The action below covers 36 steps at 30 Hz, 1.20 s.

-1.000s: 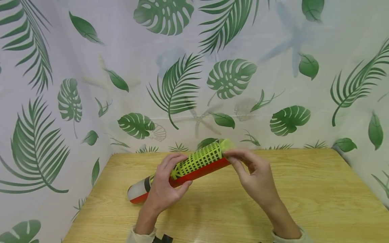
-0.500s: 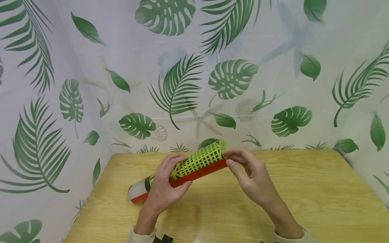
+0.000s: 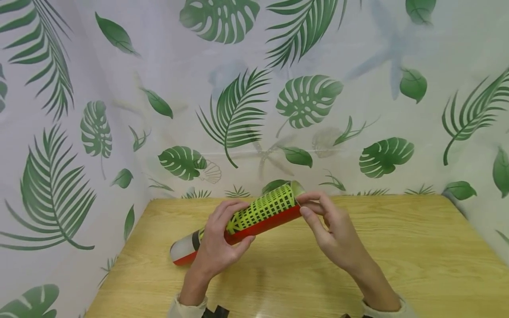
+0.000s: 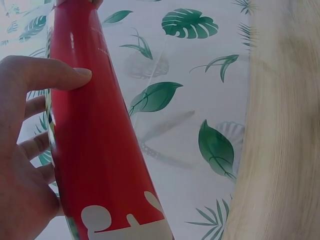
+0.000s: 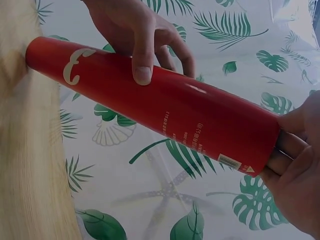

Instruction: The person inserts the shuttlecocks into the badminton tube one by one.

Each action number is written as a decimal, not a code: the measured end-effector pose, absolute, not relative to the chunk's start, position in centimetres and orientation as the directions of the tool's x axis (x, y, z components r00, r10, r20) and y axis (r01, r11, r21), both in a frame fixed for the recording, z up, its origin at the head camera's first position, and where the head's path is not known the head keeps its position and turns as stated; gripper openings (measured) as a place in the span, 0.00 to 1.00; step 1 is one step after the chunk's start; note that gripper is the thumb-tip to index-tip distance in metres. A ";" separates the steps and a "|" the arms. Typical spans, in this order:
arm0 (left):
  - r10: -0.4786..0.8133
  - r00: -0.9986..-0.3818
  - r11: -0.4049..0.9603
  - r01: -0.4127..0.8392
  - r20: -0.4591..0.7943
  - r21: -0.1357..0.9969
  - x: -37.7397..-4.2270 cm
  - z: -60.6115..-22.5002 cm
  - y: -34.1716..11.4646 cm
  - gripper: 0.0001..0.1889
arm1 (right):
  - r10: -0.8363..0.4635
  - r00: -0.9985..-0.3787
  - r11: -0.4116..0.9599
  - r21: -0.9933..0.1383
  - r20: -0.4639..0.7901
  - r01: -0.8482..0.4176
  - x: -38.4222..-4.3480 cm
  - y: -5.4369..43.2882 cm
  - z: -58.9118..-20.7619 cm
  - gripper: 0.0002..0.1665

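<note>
A rolled-up printed sheet (image 3: 264, 207), glossy red on the near side and lime with a dark grid on top, slants up to the right. Its lower left end is white with a dark band and is at the tabletop. My left hand (image 3: 218, 236) grips its middle, fingers over the top and thumb along the red side; the left wrist view shows the thumb on the red face (image 4: 95, 130). At the raised open end my right hand (image 3: 332, 229) pinches the rim. In the right wrist view, its fingers reach inside that end beside a barcode (image 5: 229, 161).
The wooden tabletop (image 3: 397, 247) spreads beneath both hands. A pale cloth printed with green leaves (image 3: 306, 101) stands along the back and left side. Dark straps or devices sit near the wrists at the bottom edge.
The lime flap poking out of the raised end has drawn back, and the opening shows more plainly. My right fingers have shifted slightly on the rim. The left hand keeps its hold.
</note>
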<state>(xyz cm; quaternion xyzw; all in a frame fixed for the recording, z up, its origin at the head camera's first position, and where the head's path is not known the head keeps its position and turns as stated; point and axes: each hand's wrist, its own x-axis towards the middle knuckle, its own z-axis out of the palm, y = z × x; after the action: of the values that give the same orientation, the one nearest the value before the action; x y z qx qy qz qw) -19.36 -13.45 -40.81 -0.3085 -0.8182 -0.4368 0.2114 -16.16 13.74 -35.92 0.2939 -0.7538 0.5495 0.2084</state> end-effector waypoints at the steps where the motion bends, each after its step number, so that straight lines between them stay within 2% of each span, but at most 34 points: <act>1: 0.322 -0.721 0.432 0.688 0.613 0.583 -19.4 -40.8 -13.4 0.36 | -0.208 -0.743 0.231 -0.707 0.635 -0.669 -16.2 13.9 -35.9 0.14; 9: 0.368 -0.727 0.465 0.684 0.580 0.562 -19.7 -41.9 -12.1 0.34 | -0.194 -0.739 0.262 -0.692 0.645 -0.673 -16.3 16.5 -36.5 0.20; 16: 0.442 -0.735 0.562 0.674 0.514 0.480 -20.0 -43.8 -9.9 0.33 | -0.148 -0.752 0.501 -0.607 0.642 -0.617 -16.7 19.6 -38.1 0.15; 19: 0.473 -0.737 0.605 0.670 0.482 0.431 -20.2 -44.7 -9.0 0.35 | -0.138 -0.762 0.561 -0.584 0.633 -0.587 -17.0 20.8 -39.4 0.13; 26: 0.553 -0.745 0.675 0.663 0.372 0.324 -20.6 -46.3 -7.1 0.33 | -0.118 -0.781 0.619 -0.570 0.613 -0.540 -17.4 23.4 -42.4 0.16; 36: 0.584 -0.761 0.708 0.648 0.283 0.281 -20.6 -47.4 -6.1 0.31 | -0.118 -0.777 0.690 -0.512 0.618 -0.512 -17.8 26.0 -45.1 0.22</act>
<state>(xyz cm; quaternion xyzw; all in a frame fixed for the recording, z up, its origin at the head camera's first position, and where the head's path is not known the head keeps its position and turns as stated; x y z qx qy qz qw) -20.58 -6.06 -47.36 -0.3350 -0.9200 -0.1843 0.0865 -17.84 26.01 -45.13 0.1798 -0.8752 0.3502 0.2812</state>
